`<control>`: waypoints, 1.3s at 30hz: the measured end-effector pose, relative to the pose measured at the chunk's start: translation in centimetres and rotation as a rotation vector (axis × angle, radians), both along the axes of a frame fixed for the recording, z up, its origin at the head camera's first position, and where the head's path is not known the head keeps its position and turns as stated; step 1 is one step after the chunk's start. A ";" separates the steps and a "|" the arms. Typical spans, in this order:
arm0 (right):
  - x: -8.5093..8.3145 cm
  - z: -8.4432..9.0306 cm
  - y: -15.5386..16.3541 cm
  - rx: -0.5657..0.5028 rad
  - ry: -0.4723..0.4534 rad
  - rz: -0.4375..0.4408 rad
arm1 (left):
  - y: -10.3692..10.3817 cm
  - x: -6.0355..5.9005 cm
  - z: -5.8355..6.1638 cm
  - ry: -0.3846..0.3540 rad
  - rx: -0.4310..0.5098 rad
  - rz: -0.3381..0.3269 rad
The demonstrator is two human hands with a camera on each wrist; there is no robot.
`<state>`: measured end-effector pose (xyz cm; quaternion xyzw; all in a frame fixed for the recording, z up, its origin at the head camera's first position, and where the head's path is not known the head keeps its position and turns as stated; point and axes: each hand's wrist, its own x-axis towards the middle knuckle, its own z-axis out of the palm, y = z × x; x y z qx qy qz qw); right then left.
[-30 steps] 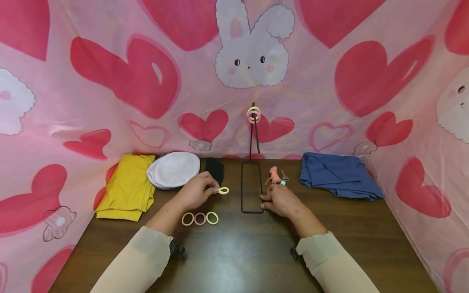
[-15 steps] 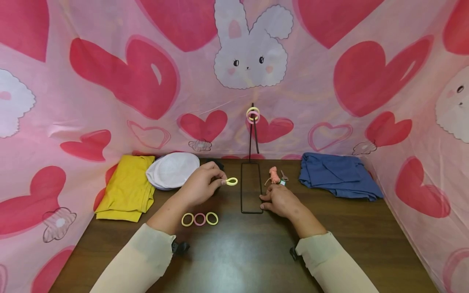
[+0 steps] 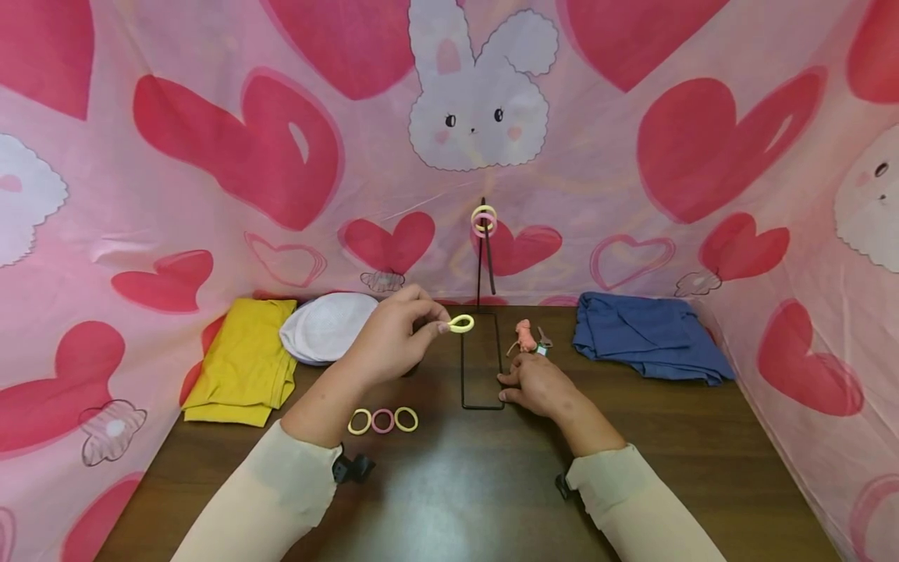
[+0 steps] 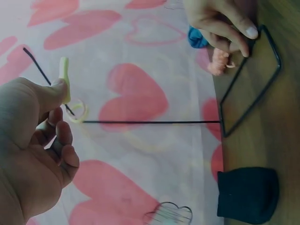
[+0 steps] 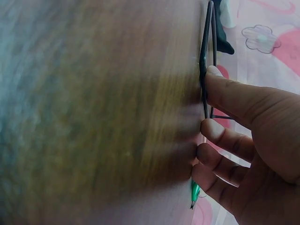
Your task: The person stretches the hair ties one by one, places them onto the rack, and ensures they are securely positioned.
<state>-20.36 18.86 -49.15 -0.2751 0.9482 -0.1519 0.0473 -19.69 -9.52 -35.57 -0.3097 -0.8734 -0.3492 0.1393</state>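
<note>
Head view, frame centre: left hand [image 3: 385, 343] pinches a yellow band [image 3: 461, 323] above the table [image 3: 449, 484], beside the wire stand [image 3: 482, 359]; right hand [image 3: 537, 384] presses relaxed fingers [image 5: 229, 96] on the stand's base.

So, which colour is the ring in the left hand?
Yellow: the ring in the left hand, clearest in the head view.

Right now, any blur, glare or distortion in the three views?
Head view: sharp, wide-angle bowing at the edges, soft glare on the table near the sleeves. Left wrist view: left hand close and slightly soft, the yellow hair tie it pinches readable. Right wrist view: tabletop smeared, only the right hand and the wire stand base fairly crisp.
</note>
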 end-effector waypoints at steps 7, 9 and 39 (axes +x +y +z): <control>-0.1 0.1 0.1 0.003 0.010 0.008 | 0.8 0.5 1.4 0.084 0.018 -0.018; -0.1 0.2 0.1 0.006 0.010 0.006 | 1.0 0.6 1.7 0.122 0.029 -0.027; -0.1 -0.3 0.1 0.011 0.016 0.013 | 2.8 -0.1 4.2 0.394 0.096 -0.050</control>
